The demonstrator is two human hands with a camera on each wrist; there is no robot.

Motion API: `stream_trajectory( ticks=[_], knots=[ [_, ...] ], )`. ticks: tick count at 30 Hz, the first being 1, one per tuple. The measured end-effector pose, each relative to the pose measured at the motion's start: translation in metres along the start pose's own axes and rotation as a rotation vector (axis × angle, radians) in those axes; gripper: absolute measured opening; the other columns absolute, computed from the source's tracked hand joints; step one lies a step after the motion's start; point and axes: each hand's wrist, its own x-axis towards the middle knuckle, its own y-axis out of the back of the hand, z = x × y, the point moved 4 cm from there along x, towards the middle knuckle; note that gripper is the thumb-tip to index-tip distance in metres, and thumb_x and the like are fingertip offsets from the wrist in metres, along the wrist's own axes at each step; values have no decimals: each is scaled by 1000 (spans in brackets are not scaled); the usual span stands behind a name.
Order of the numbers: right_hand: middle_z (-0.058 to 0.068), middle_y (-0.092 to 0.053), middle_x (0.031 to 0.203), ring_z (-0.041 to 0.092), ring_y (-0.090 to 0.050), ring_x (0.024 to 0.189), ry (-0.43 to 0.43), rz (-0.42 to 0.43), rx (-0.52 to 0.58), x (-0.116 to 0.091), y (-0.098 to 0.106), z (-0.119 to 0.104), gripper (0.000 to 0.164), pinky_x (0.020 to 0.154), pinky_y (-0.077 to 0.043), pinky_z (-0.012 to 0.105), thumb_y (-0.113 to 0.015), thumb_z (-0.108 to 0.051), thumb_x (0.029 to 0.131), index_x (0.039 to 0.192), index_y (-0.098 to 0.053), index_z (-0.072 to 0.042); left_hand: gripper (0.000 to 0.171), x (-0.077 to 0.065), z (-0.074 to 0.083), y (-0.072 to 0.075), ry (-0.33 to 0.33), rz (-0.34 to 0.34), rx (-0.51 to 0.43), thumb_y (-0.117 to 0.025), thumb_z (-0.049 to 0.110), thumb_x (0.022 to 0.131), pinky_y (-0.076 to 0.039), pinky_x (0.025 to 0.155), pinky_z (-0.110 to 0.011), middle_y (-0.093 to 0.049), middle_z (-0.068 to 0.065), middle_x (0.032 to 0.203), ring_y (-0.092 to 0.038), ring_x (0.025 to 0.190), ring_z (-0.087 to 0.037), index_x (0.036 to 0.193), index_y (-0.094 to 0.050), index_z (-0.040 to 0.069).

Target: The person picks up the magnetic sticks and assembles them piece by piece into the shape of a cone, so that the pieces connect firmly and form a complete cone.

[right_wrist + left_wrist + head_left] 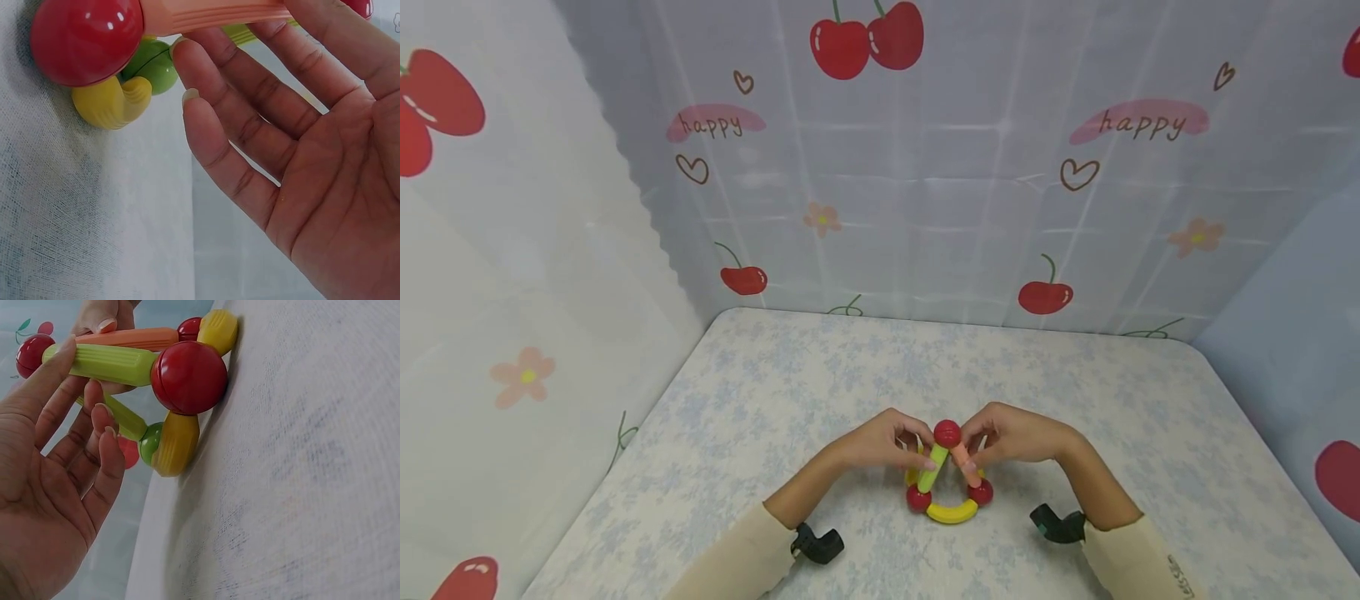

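A small pyramid-like frame of toy rods and balls stands on the table. At its top is a red ball [947, 433]; a light green rod [933, 469] and an orange rod [967, 468] slope down from it to two lower red balls [918, 499]. A curved yellow piece [952, 512] joins those lower balls. My left hand [883, 442] pinches the light green rod between thumb and fingers. On the other side, my right hand [1018, 435] pinches the orange rod. Behind, a green ball [150, 444] meets another green rod [127, 419]; the hands partly hide this rear side.
The table [820, 367] has a pale blue floral cover. A cherry-printed curtain [910, 250] hangs along its back, with more hanging at both sides. Black wrist cameras [817, 544] sit on both forearms, just above the tabletop.
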Motion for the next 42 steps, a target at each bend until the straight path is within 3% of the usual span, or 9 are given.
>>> stream_trajectory(
  ticks=[16, 23, 27, 29, 34, 39, 42],
  knots=[
    [8, -76, 89, 25, -68, 90, -10, 8, 3, -4, 2, 1, 12, 81, -57, 39, -73, -9, 94, 101, -76, -1, 12, 1, 1, -5, 20, 2, 27, -77, 12, 91, -51, 56, -32, -70, 4, 87, -64, 70, -29, 102, -76, 8],
    [7, -76, 94, 27, -68, 95, -22, 2, 19, -8, 2, 2, 16, 85, -56, 42, -74, -10, 93, 107, -75, -1, 10, -1, -2, -1, 15, -12, 23, -76, 13, 93, -54, 58, -31, -73, 0, 92, -65, 69, -22, 101, -76, 9],
    [8, -75, 102, 31, -69, 96, -50, 27, 6, -15, 11, 1, 21, 82, -58, 40, -76, -11, 92, 113, -74, -8, 11, -2, -3, 12, 19, 25, 60, -72, 17, 96, -55, 60, -30, -75, -4, 97, -64, 70, -21, 103, -77, 10],
    [13, -73, 106, 33, -68, 96, -70, 56, 1, -20, 17, 1, 22, 81, -59, 40, -74, -10, 93, 115, -74, -9, 16, -3, -4, 20, 16, 45, 73, -69, 18, 99, -55, 60, -33, -73, -13, 95, -62, 66, -22, 106, -77, 6],
    [21, -69, 113, 39, -66, 101, -124, 211, -16, -37, 36, 1, 21, 85, -59, 41, -68, -13, 99, 118, -71, -7, 22, -14, -2, 48, 0, 131, 93, -65, 19, 102, -53, 59, -47, -66, -28, 90, -56, 60, -23, 109, -75, 1],
    [13, -71, 114, 23, -69, 94, -179, 431, -120, -57, 62, -7, 24, 82, -58, 34, -64, -17, 102, 123, -69, -6, 15, -28, 5, 85, 22, 249, 177, -65, 22, 102, -53, 60, -50, -69, -11, 87, -57, 62, -28, 108, -77, 13],
    [7, -73, 109, 18, -69, 89, -200, 550, -270, -65, 76, -14, 25, 79, -59, 36, -64, -22, 102, 121, -70, -7, 15, -37, 12, 110, 40, 307, 279, -67, 26, 101, -54, 60, -48, -70, -1, 90, -59, 65, -33, 109, -77, 18]
  ],
)
